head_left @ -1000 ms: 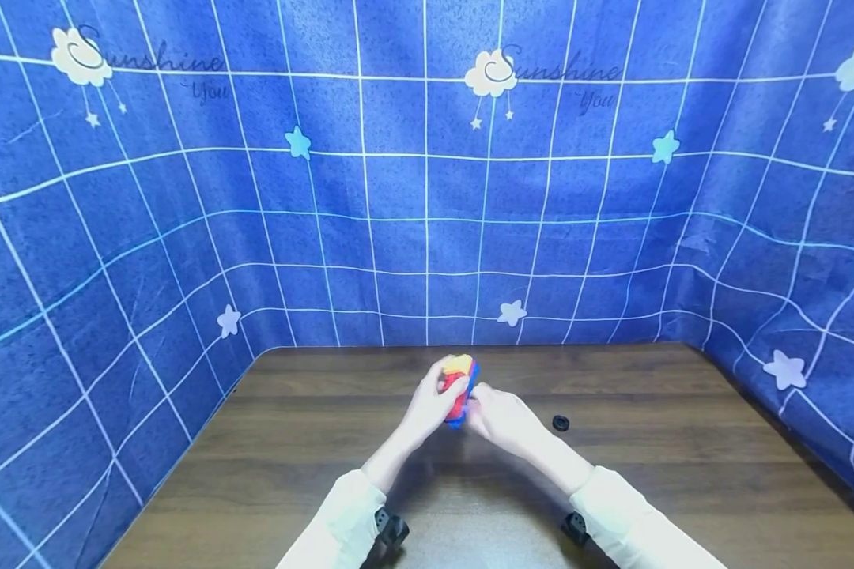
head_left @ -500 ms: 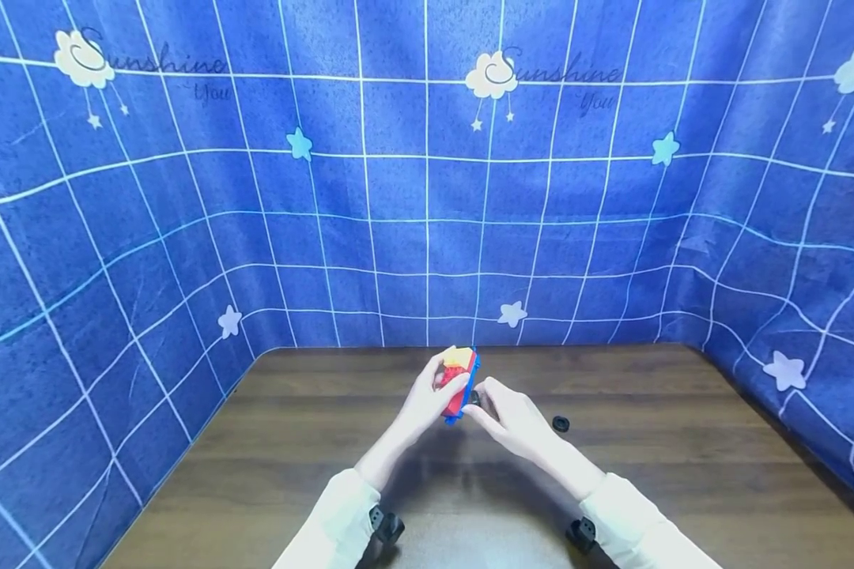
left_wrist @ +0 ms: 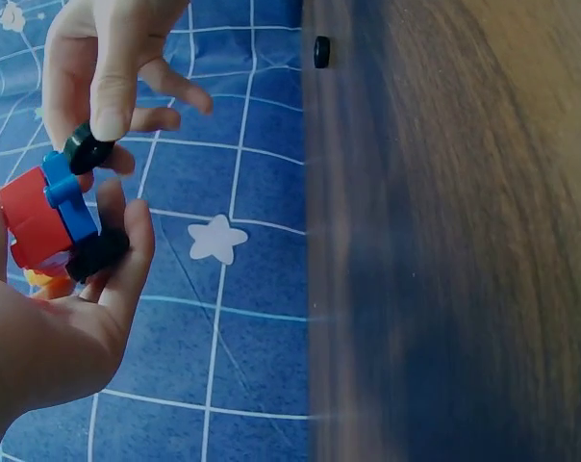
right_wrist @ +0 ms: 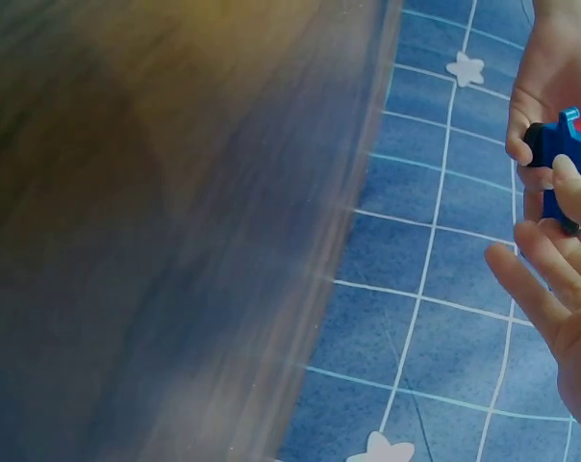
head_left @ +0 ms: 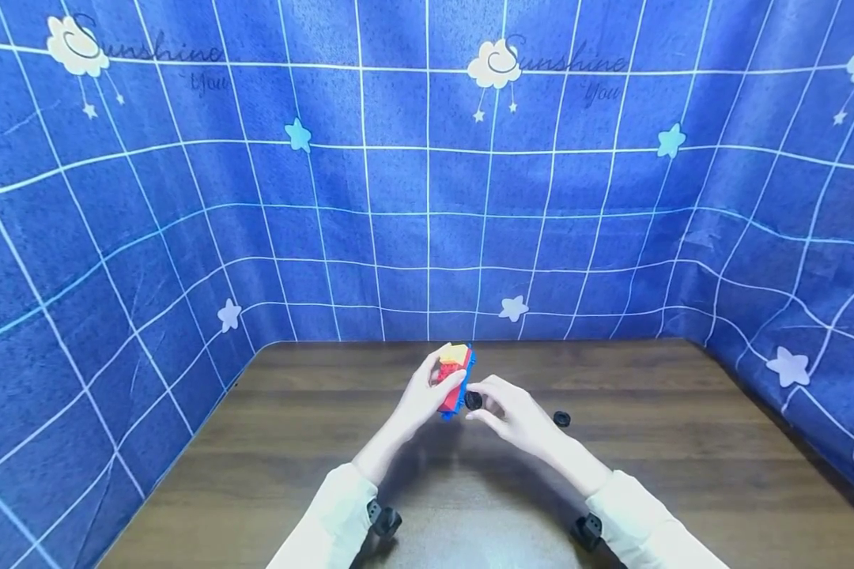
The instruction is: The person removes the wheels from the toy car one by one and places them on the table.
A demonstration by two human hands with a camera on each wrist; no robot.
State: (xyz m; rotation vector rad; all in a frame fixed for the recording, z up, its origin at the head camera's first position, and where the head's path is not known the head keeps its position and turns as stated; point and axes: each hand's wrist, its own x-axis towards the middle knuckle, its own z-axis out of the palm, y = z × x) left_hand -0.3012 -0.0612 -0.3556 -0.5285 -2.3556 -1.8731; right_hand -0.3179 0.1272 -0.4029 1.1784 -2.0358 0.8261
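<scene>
My left hand grips a toy car built of red and yellow blocks on a blue base, held tilted above the table. At its right side, my right hand pinches a black wheel between thumb and forefinger. In the left wrist view this wheel lies against the blue base; whether it is fixed there I cannot tell. Another black wheel sits at the opposite side of the base, by the left fingers. The right wrist view catches the car at its edge, partly behind the right thumb.
A loose black wheel lies on the wooden table, right of the right hand. Blue gridded curtain hangs around the table's back and sides. A black wrist camera sits below each white sleeve.
The right hand's fingers have drawn back and spread a little from the car's side, bringing the black wheel into sight. The left hand has shifted slightly left with the car, which has turned somewhat.
</scene>
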